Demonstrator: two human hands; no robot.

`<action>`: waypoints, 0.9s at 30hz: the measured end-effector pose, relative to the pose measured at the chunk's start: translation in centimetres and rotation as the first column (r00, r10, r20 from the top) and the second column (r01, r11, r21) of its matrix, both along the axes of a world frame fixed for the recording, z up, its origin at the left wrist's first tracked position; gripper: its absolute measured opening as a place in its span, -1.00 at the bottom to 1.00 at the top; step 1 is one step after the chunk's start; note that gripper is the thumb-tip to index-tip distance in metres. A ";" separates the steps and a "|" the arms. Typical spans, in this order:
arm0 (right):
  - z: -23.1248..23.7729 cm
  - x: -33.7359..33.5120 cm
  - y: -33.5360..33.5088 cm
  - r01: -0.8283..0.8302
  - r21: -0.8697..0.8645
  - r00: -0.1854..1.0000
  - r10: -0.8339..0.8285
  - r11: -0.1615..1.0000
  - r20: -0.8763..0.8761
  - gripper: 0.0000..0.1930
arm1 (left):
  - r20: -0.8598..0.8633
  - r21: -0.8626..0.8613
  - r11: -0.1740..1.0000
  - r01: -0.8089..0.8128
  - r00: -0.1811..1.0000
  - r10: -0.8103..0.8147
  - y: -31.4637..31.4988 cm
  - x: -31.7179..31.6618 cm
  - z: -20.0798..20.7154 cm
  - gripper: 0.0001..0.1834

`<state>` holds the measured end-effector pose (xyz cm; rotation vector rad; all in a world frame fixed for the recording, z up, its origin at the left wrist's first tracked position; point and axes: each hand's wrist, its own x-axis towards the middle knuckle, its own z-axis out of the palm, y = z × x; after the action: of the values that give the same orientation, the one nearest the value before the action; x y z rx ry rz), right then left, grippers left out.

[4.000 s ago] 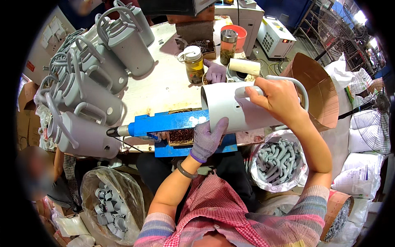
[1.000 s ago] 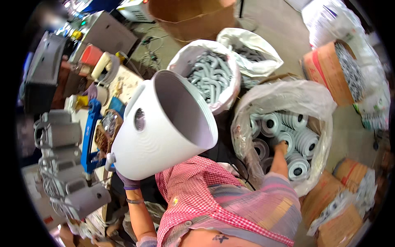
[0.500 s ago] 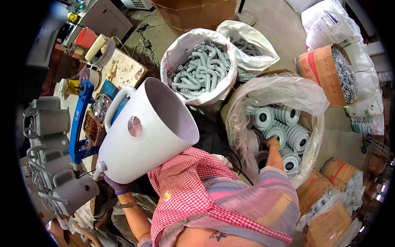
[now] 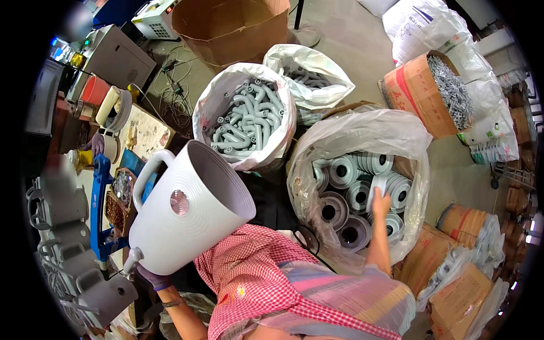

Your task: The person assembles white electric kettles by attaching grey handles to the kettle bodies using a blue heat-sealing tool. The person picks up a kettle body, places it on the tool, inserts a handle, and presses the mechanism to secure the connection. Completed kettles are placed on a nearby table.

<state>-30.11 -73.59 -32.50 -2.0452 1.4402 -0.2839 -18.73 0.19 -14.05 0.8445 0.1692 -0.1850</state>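
Note:
A large light-grey plastic watering can body point(image 4: 156, 226) lies tilted in front of me, its wide mouth toward the upper right. It has a loop handle, a short spout stub and a round emblem on its side. My left hand point(image 4: 156, 280), in a purple glove, grips its base beside the stub; most fingers are hidden behind it. My bare right hand point(image 4: 381, 204) is closed on the edge of a pale grey round lid point(image 4: 376, 185), tipped nearly on edge. Beneath it are stacked grey round lids point(image 4: 358, 196) with dark centres, inside a plastic-lined box point(image 4: 306, 170).
White sacks of curved grey pipes point(image 4: 204, 113) stand beyond, backed by a big open carton point(image 4: 226, 42). Left is a cluttered bench with a blue tool frame point(image 4: 100, 204) and several finished-looking watering cans point(image 4: 105, 297). Cartons point(image 4: 462, 300) and a box of small grey parts point(image 4: 411, 93) stand right.
My right hand has come up out of the stacks with one lid in its fingers. My left hand still holds the watering can body. The whole view has shifted a little.

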 end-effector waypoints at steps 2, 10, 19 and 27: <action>11.4 5.1 1.3 -0.256 0.349 0.961 0.275 0.901 -0.005 -0.42 | 0.011 -0.015 0.999 -0.038 0.999 0.038 -0.6 -0.8 0.4 -0.29; 22.9 21.4 26.4 -0.862 -0.349 0.014 0.706 0.368 0.708 -0.19 | -0.074 0.271 0.885 -0.379 0.908 0.412 -2.7 -0.6 0.8 -0.45; 28.8 23.6 37.5 -0.670 -0.731 -0.696 0.453 -0.131 0.557 -0.16 | 0.016 0.817 0.530 -0.227 0.928 0.373 6.2 -14.3 3.4 -0.56; 30.9 24.1 44.1 -0.606 -0.735 -0.794 0.284 -0.303 0.538 -0.11 | -0.325 0.272 0.828 -0.491 0.763 0.559 4.1 -21.1 7.6 -0.56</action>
<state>-5.98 -29.50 -1.56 -1.2775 -1.4109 -0.2433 -39.84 4.28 -6.44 0.8918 0.8079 0.2039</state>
